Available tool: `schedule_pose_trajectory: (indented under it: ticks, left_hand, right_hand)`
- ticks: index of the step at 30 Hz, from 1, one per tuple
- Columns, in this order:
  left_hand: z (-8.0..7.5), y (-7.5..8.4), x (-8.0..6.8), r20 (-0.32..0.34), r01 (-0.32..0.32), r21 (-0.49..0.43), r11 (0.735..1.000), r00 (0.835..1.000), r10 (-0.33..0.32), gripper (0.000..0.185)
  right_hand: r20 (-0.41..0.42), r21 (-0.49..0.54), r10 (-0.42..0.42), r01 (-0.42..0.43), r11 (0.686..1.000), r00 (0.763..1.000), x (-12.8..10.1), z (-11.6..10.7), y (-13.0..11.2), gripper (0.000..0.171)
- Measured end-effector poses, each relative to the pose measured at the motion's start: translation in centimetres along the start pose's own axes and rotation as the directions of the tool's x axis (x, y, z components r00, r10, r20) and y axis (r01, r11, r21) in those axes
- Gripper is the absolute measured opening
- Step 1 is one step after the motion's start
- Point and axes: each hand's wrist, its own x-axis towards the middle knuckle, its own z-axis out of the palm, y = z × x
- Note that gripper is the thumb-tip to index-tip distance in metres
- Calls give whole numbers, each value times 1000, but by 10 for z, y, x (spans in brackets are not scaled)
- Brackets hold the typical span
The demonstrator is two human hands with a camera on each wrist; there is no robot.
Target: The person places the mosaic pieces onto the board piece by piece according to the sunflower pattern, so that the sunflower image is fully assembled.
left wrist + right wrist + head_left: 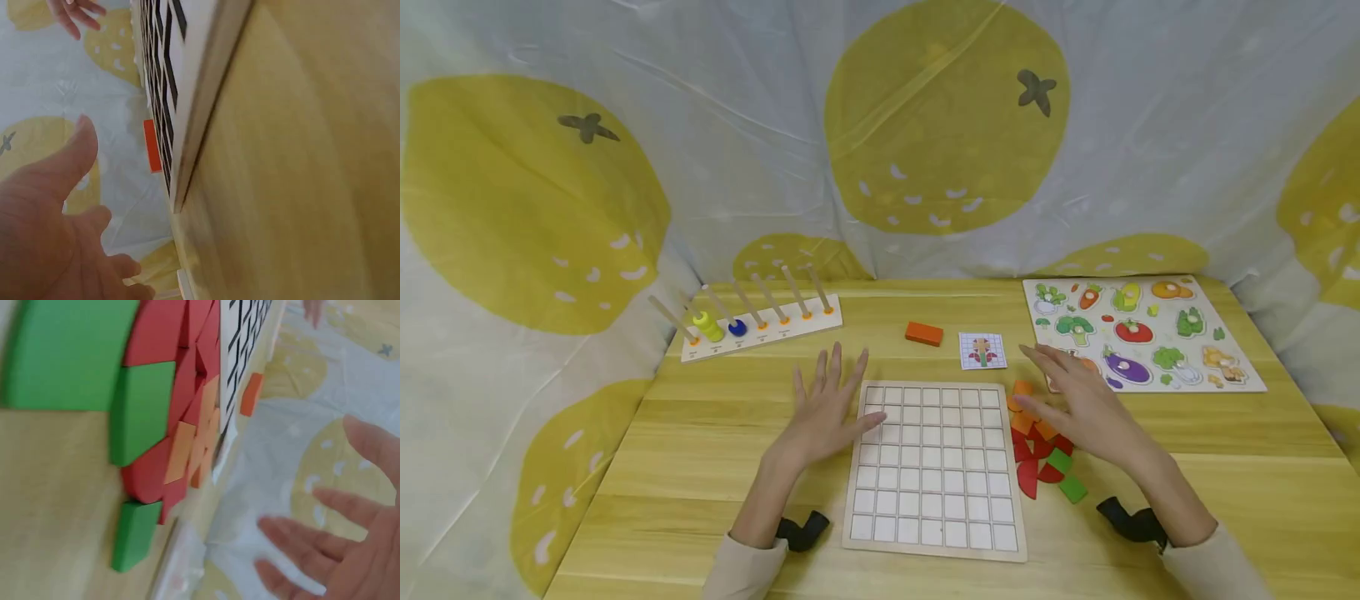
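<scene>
A white board with a wooden grid [931, 471] lies flat in the middle of the table. My left hand [827, 417] hovers at its left edge, fingers spread and holding nothing; the thumb reaches over the grid. My right hand [1086, 412] is held above the right side, fingers extended, also with nothing in it. Below it lies a loose pile of red quarter-round pieces [1027, 479], green blocks [1073, 488] and orange blocks [1022, 389], beside the board's right edge. In the right wrist view, green blocks [142, 412] and red pieces touch one another on the wood.
Behind the grid lie an orange block [923, 334] and a small card with a flower pattern [982, 351]. A pegboard with rings [760, 329] stands at the back left. A vegetable puzzle board [1157, 333] lies at the back right. A lemon-print cloth [760, 125] hangs behind.
</scene>
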Motion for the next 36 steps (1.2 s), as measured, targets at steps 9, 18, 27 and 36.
schedule_pose_trajectory:
  ticks: [9, 18, 27, 36]
  left_hand:
    - [3, -15, -13, 268, 43, -163, 986, 963, 2, 116]
    - [5, -19, -11, 232, 23, -202, 979, 972, 25, 131]
    - [7, -21, -6, 249, 48, -148, 988, 968, -10, 128]
    - [7, -21, -6, 259, 47, -151, 987, 966, -6, 135]
  right_hand:
    - [104, 277, 31, -59, 959, 994, -15, -2, 28, 40]
    - [182, 286, 117, -167, 944, 976, -14, -4, 46, 28]
    - [166, 234, 199, -235, 943, 966, -10, -3, 55, 25]
    - [211, 248, 219, -269, 931, 953, -6, -3, 54, 24]
